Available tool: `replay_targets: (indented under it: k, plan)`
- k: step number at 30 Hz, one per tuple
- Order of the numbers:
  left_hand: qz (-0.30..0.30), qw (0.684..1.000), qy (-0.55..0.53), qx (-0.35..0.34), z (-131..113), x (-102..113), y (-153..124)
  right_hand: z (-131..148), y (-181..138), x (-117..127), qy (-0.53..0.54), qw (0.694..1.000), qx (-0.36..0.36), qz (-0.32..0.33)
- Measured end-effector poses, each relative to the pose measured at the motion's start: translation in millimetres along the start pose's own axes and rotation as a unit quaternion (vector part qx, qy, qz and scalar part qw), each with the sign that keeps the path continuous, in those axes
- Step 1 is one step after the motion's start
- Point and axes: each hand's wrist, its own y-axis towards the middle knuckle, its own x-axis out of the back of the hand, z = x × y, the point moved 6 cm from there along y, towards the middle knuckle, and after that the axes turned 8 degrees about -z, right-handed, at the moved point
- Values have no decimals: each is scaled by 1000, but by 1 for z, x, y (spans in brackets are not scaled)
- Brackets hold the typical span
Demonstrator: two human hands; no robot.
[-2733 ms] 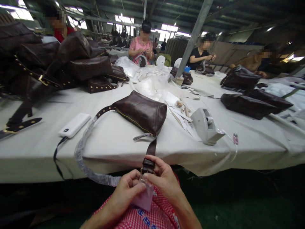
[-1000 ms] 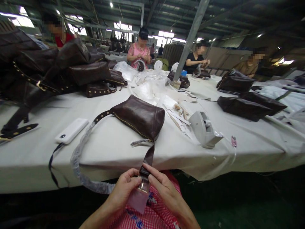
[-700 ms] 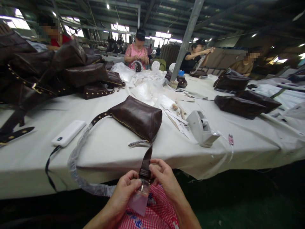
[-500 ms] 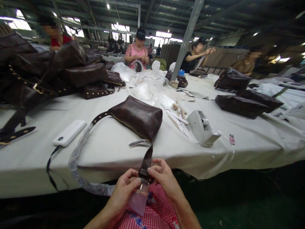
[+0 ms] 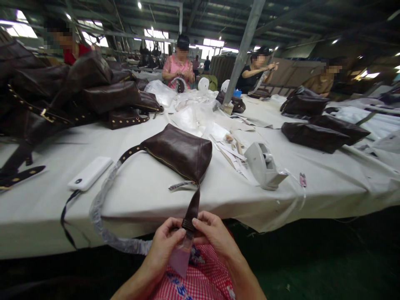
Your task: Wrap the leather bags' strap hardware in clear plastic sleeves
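A dark brown leather bag [image 5: 181, 152] lies on the cloth-covered table, its gold zip edge facing me. Its short strap [image 5: 191, 208] runs down over the table's front edge to my hands. My left hand [image 5: 165, 243] pinches the strap's lower end, where a clear plastic wrap [image 5: 181, 258] covers it and hangs below. My right hand [image 5: 209, 231] grips the same strap from the other side, thumb on the leather band. The bag's long studded strap [image 5: 131, 153], sleeved in clear plastic, loops left and passes behind my left hand. The buckle area is mostly hidden by fingers and plastic.
A grey tape dispenser [image 5: 264, 166] stands right of the bag near paper strips [image 5: 233, 156]. Left lies a white power bank [image 5: 90, 173] with a black cord. Brown bags are piled [image 5: 109, 98] at left, more [image 5: 315, 135] at right. Several people work across the table.
My right hand's fingers have drawn in closer around the strap end, and the metal buckle seen under the plastic before is now mostly covered. The bag has stayed in place.
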Motion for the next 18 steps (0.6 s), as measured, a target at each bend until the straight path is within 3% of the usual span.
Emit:
replay_targets:
  k: [7,12,18]
  plan:
    - [72,994,83,-12,4,7,-6,0,3,-5,20,1000,12,-2]
    - [67,996,61,6,12,7,-11,0,4,-8,-4,999,42,-1]
    - [77,991,101,-30,6,6,-10,4,1,-13,15,997,73,35]
